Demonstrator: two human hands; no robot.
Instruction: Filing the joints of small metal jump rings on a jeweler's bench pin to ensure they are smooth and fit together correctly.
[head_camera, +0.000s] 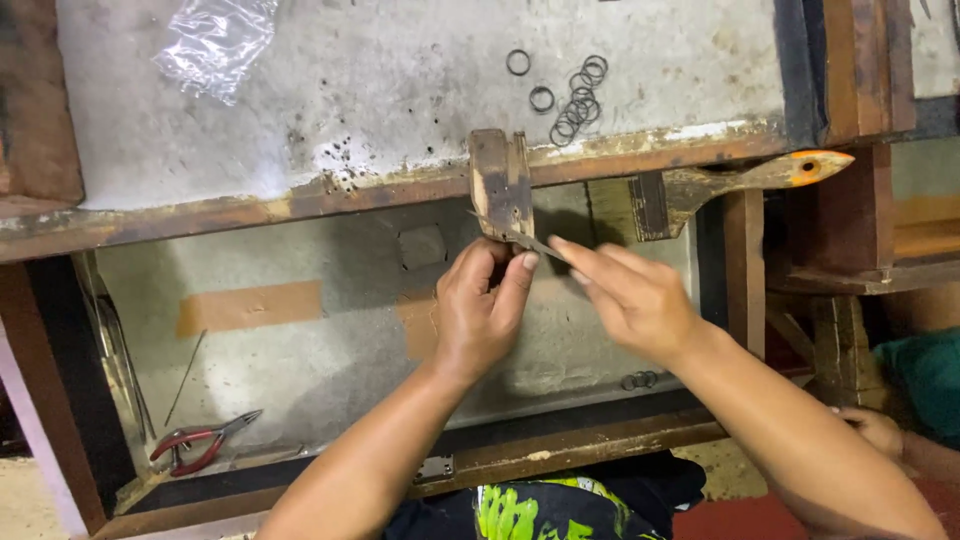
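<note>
Pliers (200, 445) with red handles lie in the lower tray, well left of and below the wooden peg (503, 185) that juts from the tabletop (400, 90) edge. Left hand (480, 315), just below the peg, has its grip pinched together on a small piece too hidden to identify. Right hand (630, 295), below and right of the peg, closes its grip on a thin metal file (515, 238) touching the peg's foot. Metal rings (575, 100) lie above and right of the peg; a paintbrush (740, 180) lies to its right.

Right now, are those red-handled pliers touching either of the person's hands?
Apart. The head view shows the red-handled pliers lying low in the tray, well clear of the left hand and right hand.
</note>
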